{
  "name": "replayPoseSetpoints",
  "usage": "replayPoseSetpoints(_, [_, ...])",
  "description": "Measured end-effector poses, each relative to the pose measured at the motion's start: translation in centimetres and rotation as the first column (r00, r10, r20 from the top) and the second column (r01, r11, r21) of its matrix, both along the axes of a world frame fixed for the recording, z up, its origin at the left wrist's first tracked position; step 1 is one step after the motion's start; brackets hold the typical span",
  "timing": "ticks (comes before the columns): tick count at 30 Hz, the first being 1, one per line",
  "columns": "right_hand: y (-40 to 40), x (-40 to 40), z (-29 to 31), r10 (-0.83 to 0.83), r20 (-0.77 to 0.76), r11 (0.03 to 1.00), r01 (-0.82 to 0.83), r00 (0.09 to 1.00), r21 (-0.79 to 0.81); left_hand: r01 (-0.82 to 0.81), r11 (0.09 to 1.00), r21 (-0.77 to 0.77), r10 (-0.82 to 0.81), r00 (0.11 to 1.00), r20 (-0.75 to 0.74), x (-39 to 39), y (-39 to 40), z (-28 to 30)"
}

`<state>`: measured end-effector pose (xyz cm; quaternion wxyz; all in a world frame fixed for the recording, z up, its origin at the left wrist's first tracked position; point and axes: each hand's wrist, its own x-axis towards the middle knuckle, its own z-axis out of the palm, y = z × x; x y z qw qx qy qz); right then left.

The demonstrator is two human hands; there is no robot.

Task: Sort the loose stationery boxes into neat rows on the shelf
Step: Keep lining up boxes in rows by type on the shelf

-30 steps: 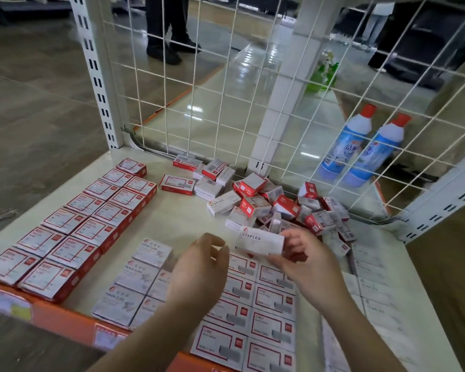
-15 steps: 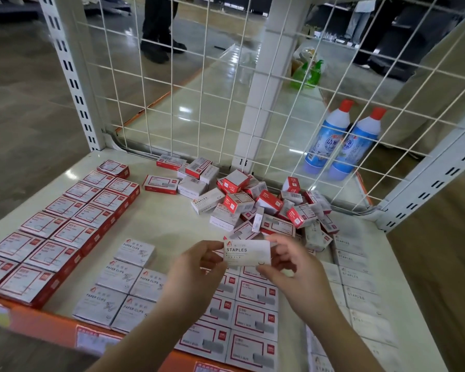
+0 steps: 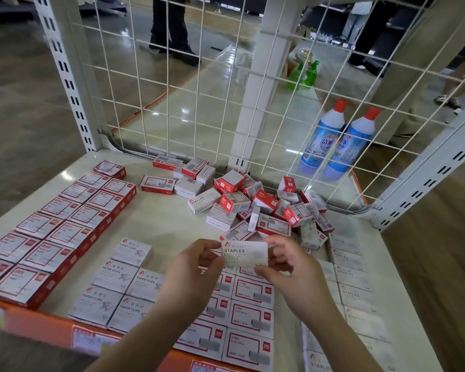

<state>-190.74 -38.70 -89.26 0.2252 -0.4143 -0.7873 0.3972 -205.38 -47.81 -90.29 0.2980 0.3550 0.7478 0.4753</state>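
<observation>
A white staples box is held above the shelf, pinched at its left end by the left hand and at its right end by the right hand, with the printed face turned up toward the camera, apparently so that the label can be read before a row is chosen. The sorted goods are laid flat and label-up, edge to edge, so that kinds are kept apart: two columns of red-framed boxes are set along the left side, about six in each as far as can be counted; five paper clips boxes are grouped at the front, one alone behind two pairs; a block of red-bordered boxes lies beneath the hands, partly hidden, so no count is given; and a column of white staples boxes is run down the right edge, at least six being visible. The unsorted pile is heaped near the wire mesh back, tumbled too thickly to be counted, well over twenty. Two blue bottles are seen beyond the mesh. The held box likely belongs in the right column.
</observation>
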Motion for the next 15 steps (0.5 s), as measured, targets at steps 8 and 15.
replayPoseSetpoints(8, [0.5, 1.8, 0.3, -0.039, 0.118, 0.996, 0.048, 0.992, -0.079, 0.142, 0.947, -0.289, -0.237, 0.915, -0.326, -0.1, 0.0, 0.2])
replayPoseSetpoints(15, [2.0, 6.1, -0.3, -0.100, 0.196, 0.991, 0.116, 0.975, -0.072, 0.301, 0.848, -0.436, -0.517, 0.654, -0.552, 1.7, 0.9, 0.5])
